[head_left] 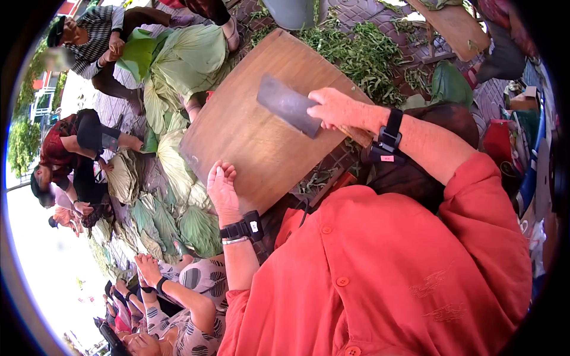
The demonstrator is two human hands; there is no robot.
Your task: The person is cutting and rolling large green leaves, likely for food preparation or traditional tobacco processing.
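Observation:
A cleaver (pixel 287 105) with a broad dark grey blade lies over the wooden board (pixel 237 136). My right hand (pixel 332 110) is closed around it near the blade's base, its fingers over the metal, and a brown wooden handle (pixel 357 136) shows below the wrist. My left hand (pixel 222 184) is at the board's near left edge, palm turned up and fingers loosely curled with nothing in them. The board's bare surface shows between the two hands. Both my wrists wear black straps.
Cut green leaves (pixel 371 56) are heaped on the paving beyond the board, by a grey bucket (pixel 292 13). Large flat leaves (pixel 190 56) lie in piles at the left. Several people sit along that side, one in a patterned outfit (pixel 199 285) close by. Another wooden board (pixel 454 26) stands at upper right.

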